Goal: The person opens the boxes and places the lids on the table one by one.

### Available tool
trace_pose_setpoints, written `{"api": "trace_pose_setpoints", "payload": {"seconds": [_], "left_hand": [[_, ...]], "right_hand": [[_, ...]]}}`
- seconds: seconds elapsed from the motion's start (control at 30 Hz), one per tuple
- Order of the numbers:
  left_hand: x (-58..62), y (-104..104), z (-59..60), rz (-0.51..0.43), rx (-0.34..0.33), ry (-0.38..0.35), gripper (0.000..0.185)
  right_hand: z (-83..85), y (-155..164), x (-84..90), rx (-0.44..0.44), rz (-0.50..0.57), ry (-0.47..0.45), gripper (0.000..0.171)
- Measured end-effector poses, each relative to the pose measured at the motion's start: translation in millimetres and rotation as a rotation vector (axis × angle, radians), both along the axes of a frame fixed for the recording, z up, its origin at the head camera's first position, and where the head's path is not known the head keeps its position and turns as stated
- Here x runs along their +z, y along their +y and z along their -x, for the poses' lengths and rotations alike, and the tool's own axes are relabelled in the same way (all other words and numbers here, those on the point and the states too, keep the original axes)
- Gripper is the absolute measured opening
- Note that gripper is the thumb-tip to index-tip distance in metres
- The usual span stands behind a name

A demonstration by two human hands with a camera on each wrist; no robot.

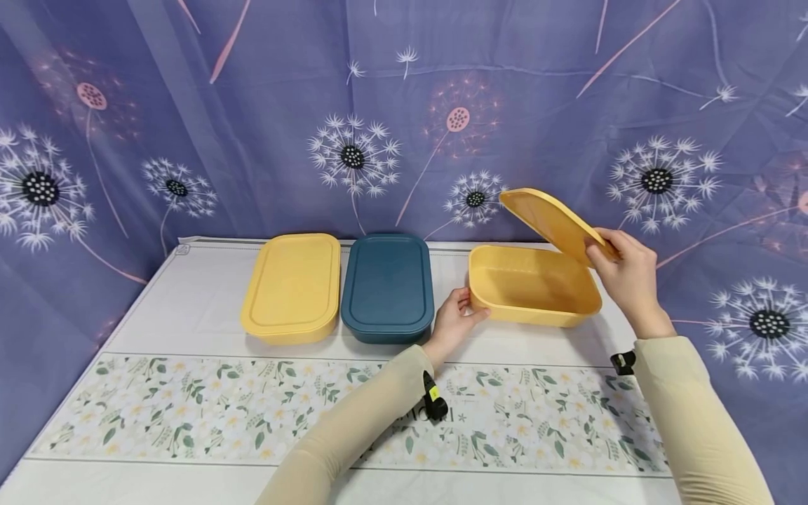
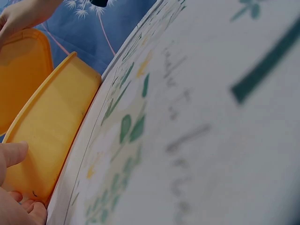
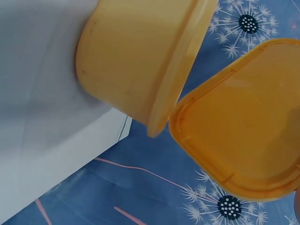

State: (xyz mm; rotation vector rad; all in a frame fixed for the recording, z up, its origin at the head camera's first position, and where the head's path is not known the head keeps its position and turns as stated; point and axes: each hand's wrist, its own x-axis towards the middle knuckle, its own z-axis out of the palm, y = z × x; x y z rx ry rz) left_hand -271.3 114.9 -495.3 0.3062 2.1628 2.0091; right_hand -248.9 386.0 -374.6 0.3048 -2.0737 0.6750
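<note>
At the right of the table stands a yellow food container without its cover, and nothing shows inside it. My left hand holds its near left corner; in the left wrist view the thumb lies against the container wall. Above the container's right end, my right hand pinches one end of the yellow lid. The lid is tilted, its far end raised to the left. In the right wrist view the lid's underside shows beside the container's rim.
To the left, a lidded yellow container and a lidded dark blue container stand side by side. A floral strip runs across the white table cover. Behind the table hangs a purple dandelion curtain.
</note>
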Motion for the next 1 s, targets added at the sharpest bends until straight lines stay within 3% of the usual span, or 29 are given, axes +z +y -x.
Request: {"api": "trace_pose_setpoints", "payload": {"seconds": [0.4, 1.0], "left_hand": [[-0.2, -2, 0.5, -0.009, -0.011, 0.013, 0.056], [-0.5, -1, 0.3, 0.018, -0.004, 0.018, 0.056]], "right_hand": [[-3.8, -3, 7.4, -0.029, 0.058, 0.019, 0.017], [-10.3, -2, 14.2, -0.016, 0.037, 0.029, 0.019]]}}
